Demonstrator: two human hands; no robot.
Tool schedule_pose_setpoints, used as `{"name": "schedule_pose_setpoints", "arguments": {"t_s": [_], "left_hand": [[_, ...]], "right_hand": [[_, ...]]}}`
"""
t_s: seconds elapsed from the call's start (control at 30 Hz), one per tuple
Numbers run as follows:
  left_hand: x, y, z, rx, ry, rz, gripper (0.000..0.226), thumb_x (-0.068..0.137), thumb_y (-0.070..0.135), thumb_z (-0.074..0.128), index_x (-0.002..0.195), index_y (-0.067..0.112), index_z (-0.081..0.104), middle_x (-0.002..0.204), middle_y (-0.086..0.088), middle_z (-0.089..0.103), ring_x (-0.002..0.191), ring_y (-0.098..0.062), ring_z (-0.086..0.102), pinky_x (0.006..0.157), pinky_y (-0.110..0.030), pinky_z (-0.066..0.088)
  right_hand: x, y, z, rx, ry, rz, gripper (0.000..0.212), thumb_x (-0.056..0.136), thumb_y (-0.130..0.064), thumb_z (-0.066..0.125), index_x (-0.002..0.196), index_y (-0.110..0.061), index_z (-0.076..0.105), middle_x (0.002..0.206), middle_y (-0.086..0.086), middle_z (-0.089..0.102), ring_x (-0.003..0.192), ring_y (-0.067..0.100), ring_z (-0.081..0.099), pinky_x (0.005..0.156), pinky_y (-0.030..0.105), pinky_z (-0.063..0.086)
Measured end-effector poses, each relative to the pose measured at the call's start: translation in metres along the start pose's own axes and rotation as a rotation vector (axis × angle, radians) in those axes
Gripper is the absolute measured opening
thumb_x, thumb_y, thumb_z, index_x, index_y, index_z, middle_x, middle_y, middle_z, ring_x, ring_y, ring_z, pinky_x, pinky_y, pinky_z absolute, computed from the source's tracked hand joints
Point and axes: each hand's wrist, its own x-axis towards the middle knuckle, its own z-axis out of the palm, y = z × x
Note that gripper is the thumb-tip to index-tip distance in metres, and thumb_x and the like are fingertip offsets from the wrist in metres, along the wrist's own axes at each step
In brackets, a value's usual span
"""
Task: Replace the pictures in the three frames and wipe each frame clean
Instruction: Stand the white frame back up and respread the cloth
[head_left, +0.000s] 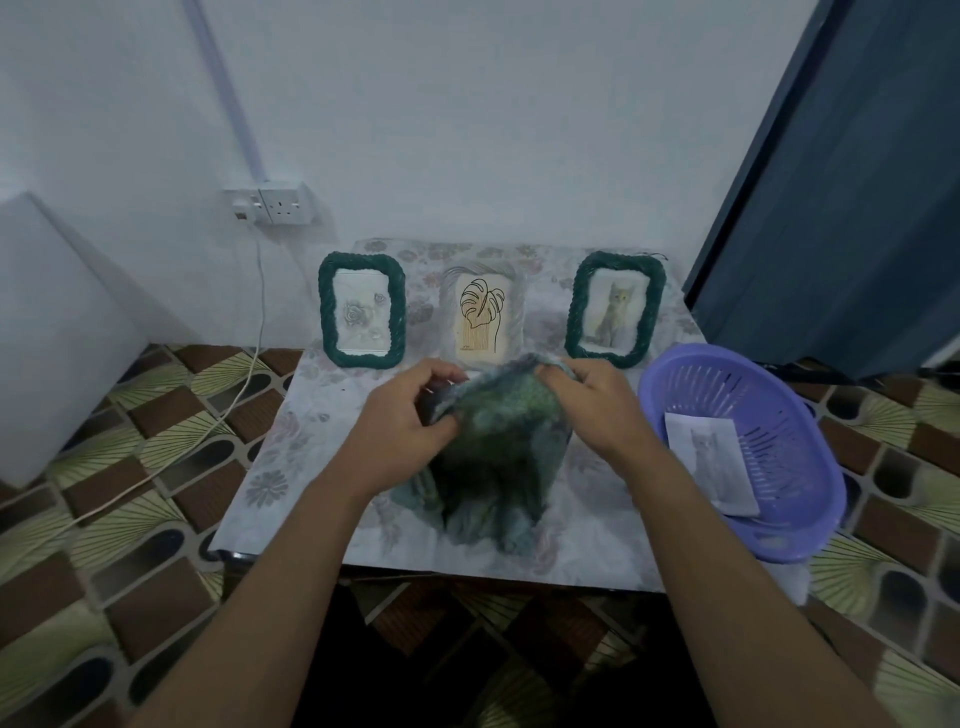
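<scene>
Three frames stand upright at the back of the small table (291, 467). The left green rope frame (362, 310) shows a rose picture. The pale middle frame (481, 317) shows a leaf drawing. The right green rope frame (614, 308) shows a cat picture. A green-blue cloth (498, 457) hangs down onto the table in front of the middle frame. My left hand (415, 410) and my right hand (597, 405) each grip its top edge, holding it up between them.
A purple plastic basket (779, 410) sits on the table's right corner with a loose cat picture (711, 462) inside. A wall socket (275, 203) with a white cable (244, 374) is at the left. A dark blue door (857, 182) stands at the right.
</scene>
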Motion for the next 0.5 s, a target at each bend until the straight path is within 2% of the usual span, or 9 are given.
{"name": "schedule_pose_setpoints", "arguments": {"t_s": [0.1, 0.23, 0.3, 0.33, 0.4, 0.47, 0.5], "left_hand": [[-0.001, -0.003, -0.001, 0.120, 0.052, 0.014, 0.034, 0.081, -0.001, 0.069, 0.102, 0.026, 0.068, 0.094, 0.016, 0.067, 0.084, 0.000, 0.063, 0.074, -0.003, 0.045], [-0.004, -0.013, -0.001, 0.347, 0.151, -0.013, 0.026, 0.084, 0.002, 0.066, 0.107, 0.015, 0.071, 0.089, 0.006, 0.067, 0.079, -0.008, 0.056, 0.068, 0.001, 0.035], [-0.005, -0.019, 0.000, 0.371, 0.210, -0.038, 0.022, 0.087, 0.007, 0.066, 0.108, 0.014, 0.071, 0.091, -0.001, 0.072, 0.079, -0.011, 0.058, 0.068, -0.007, 0.036], [-0.005, -0.022, 0.000, 0.370, 0.240, -0.057, 0.021, 0.088, 0.008, 0.066, 0.108, 0.013, 0.071, 0.091, -0.004, 0.073, 0.078, -0.013, 0.059, 0.069, -0.015, 0.039], [-0.005, -0.027, 0.001, 0.391, 0.305, -0.101, 0.020, 0.089, 0.007, 0.064, 0.108, 0.011, 0.070, 0.085, -0.008, 0.070, 0.074, -0.019, 0.060, 0.064, -0.022, 0.036], [-0.004, -0.033, 0.003, 0.404, 0.366, -0.145, 0.020, 0.090, 0.006, 0.061, 0.108, 0.009, 0.069, 0.079, -0.007, 0.066, 0.066, -0.015, 0.054, 0.055, -0.016, 0.029], [-0.004, -0.037, 0.004, 0.395, 0.393, -0.161, 0.019, 0.092, 0.006, 0.060, 0.108, 0.008, 0.068, 0.078, -0.005, 0.064, 0.063, -0.011, 0.049, 0.053, -0.013, 0.027]], "right_hand": [[-0.001, 0.005, -0.012, -0.126, 0.023, -0.047, 0.053, 0.099, -0.031, 0.056, 0.055, -0.021, 0.028, 0.043, -0.007, 0.027, 0.044, 0.010, 0.027, 0.052, 0.032, 0.019], [0.000, 0.013, -0.021, -0.325, 0.111, -0.182, 0.052, 0.101, -0.033, 0.054, 0.056, -0.016, 0.032, 0.056, -0.001, 0.033, 0.053, 0.022, 0.036, 0.055, 0.039, 0.029], [0.001, 0.015, -0.023, -0.366, 0.155, -0.219, 0.047, 0.102, -0.033, 0.051, 0.061, -0.010, 0.043, 0.064, 0.001, 0.040, 0.059, 0.024, 0.043, 0.058, 0.041, 0.033], [0.000, 0.016, -0.024, -0.369, 0.177, -0.221, 0.044, 0.102, -0.031, 0.051, 0.063, -0.010, 0.047, 0.066, 0.001, 0.041, 0.060, 0.022, 0.044, 0.057, 0.040, 0.032], [-0.001, 0.018, -0.026, -0.316, 0.247, -0.207, 0.039, 0.103, -0.025, 0.051, 0.064, -0.025, 0.046, 0.063, -0.005, 0.040, 0.056, 0.011, 0.040, 0.053, 0.034, 0.025], [-0.004, 0.021, -0.027, -0.242, 0.321, -0.213, 0.030, 0.103, -0.023, 0.052, 0.076, -0.035, 0.054, 0.062, -0.014, 0.043, 0.053, 0.005, 0.041, 0.050, 0.025, 0.024], [-0.005, 0.023, -0.026, -0.224, 0.348, -0.224, 0.019, 0.102, -0.023, 0.053, 0.088, -0.032, 0.063, 0.064, -0.017, 0.046, 0.053, 0.005, 0.045, 0.049, 0.020, 0.025]]}}
